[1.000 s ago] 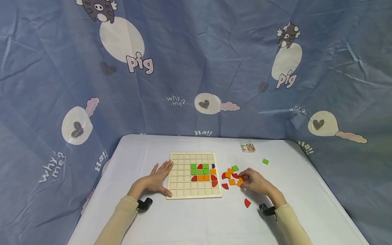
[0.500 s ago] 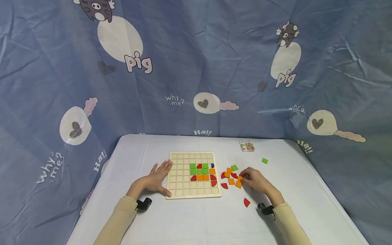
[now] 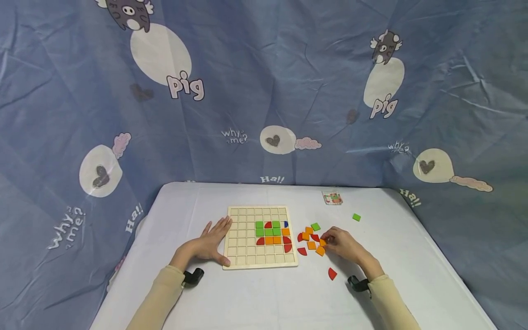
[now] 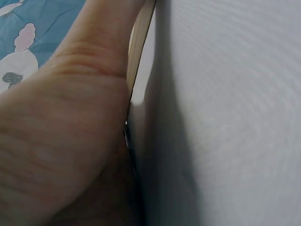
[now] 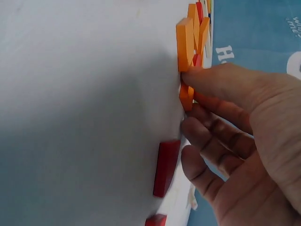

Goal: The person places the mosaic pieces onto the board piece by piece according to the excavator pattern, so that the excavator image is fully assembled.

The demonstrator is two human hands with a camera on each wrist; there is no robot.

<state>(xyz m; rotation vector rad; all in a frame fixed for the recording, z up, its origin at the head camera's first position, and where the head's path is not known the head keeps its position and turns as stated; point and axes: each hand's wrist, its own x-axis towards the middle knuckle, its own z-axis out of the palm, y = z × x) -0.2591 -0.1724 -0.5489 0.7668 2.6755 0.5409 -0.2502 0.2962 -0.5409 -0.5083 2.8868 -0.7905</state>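
right hand (image 3: pixel 344 245) pinches a bright orange square tile (image 3: pixel 323 242) beside a pale wood-coloured grid board (image 3: pixel 250 260)

the orange square tile is plain and flat-faced, with a thick, squared edge that shows in the right wrist view, where the thumb covers part of it. it sits at the near right of a loose cluster on the white cloth-covered surface (image 3: pixel 247 298), clamped between the thumb and fingers of the right hand; the other fingers curve loosely below. around it lie more orange square tiles (image 3: pixel 311 245), red quarter-circle tiles (image 3: pixel 302 251) and a green square tile (image 3: pixel 315 227). one red quarter-circle tile lies apart, nearer the person, and a second green square tile (image 3: pixel 356 217) lies farther off, towards a small printed card (image 3: pixel 332 198).

the left hand (image 3: pixel 208 245) rests flat along the board's left edge, its fingers and thumb spread apart. on the board, green, orange and red tiles fill cells right of the middle, with a small blue rounded piece (image 3: pixel 286 224) by the right edge
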